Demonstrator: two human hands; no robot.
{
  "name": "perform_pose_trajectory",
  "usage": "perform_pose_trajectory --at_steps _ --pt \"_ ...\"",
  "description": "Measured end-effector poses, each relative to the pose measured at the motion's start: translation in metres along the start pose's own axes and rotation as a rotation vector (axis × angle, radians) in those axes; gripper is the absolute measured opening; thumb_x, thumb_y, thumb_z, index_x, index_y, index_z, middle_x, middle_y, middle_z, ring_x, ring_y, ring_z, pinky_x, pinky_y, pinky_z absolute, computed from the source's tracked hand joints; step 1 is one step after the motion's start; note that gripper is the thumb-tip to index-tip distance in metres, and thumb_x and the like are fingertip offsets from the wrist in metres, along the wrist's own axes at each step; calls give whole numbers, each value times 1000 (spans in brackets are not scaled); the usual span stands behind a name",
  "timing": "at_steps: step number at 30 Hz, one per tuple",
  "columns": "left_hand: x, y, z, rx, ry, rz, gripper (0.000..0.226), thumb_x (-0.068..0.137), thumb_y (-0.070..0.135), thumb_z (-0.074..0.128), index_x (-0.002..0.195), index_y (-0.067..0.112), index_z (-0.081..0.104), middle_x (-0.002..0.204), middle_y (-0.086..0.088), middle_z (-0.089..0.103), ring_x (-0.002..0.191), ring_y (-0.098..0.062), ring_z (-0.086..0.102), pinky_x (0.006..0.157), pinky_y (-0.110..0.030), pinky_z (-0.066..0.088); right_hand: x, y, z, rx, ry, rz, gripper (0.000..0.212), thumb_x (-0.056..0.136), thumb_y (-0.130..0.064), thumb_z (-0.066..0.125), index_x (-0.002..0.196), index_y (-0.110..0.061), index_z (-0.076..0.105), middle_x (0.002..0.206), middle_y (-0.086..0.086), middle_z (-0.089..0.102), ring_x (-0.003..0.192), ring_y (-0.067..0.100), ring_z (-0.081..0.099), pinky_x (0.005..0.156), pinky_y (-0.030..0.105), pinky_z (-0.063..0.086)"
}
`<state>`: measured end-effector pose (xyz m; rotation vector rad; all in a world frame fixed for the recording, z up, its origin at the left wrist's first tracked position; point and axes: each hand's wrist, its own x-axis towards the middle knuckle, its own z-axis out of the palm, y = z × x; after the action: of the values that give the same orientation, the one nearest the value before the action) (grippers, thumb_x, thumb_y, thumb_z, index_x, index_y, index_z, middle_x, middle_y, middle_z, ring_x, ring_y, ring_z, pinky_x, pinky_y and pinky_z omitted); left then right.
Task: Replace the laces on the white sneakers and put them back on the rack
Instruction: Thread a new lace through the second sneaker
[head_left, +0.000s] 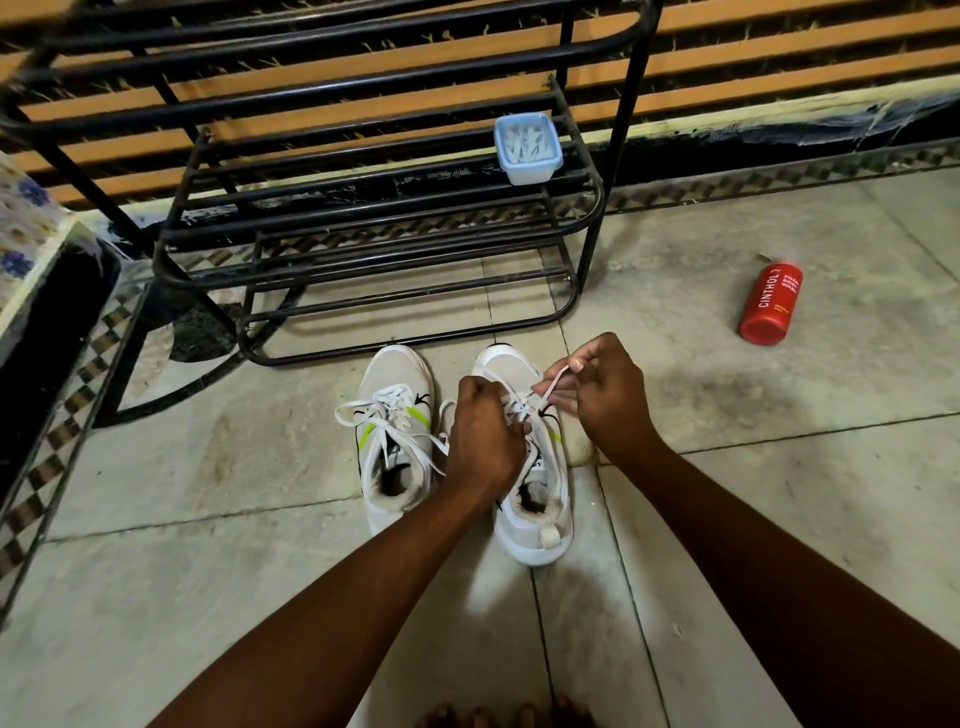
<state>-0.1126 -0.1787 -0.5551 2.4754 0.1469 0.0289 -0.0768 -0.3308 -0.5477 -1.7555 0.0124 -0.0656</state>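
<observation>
Low at frame centre, before a black tubular rack (363, 208), the right hand (605, 395) pinches a loop of flat white lace (551, 383) above a mesh sneaker (535, 519); the left hand (480, 431) grips it with curled fingers.

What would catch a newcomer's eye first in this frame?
The right hand pinches a white lace above the right-hand white sneaker on the tiled floor, while the left hand grips it lower down. The laced left-hand white sneaker stands beside it. A red cylindrical bottle lies to the right; a pale blue plastic tub sits on the black metal rack.
</observation>
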Motion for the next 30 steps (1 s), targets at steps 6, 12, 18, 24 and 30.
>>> perform_pose_trajectory --at_steps 6,12,18,24,30 --pt "4 6 -7 -20 -60 -22 64 83 10 76 141 23 55 126 -5 44 103 -23 57 95 -30 49 9 0 -2 -87 -49 -47 24 91 12 33 88 -11 42 71 11 57 57 23 59 63 54 59" --pt "11 10 -14 1 -187 -45 86 86 9 71 157 39 32 127 -2 35 91 -17 47 87 -25 41 31 -7 -8 10 90 26 31 84 11 28 87 -16 42 70 5 49 52 13 42 48 29 39" --pt "10 4 -9 56 -144 -21 48 84 17 73 130 18 59 129 -5 41 107 -26 58 84 -19 37 30 11 -35 -657 -381 -363 11 74 -4 54 76 -14 51 80 4 54 70 24 55 65 37 45" --pt "7 0 -4 469 -33 78 37 87 37 69 119 20 66 132 -3 54 124 -30 44 104 -49 38 17 24 -19 -811 -403 -544 20 89 -17 65 78 -19 48 76 2 55 78 29 50 65 37 40" --pt "4 -7 -2 468 -45 117 36 91 38 64 124 23 64 135 1 54 128 -24 46 110 -47 34 15 -12 -20 180 -49 -23 21 100 0 52 81 0 45 91 15 70 81 28 72 68 37 57"
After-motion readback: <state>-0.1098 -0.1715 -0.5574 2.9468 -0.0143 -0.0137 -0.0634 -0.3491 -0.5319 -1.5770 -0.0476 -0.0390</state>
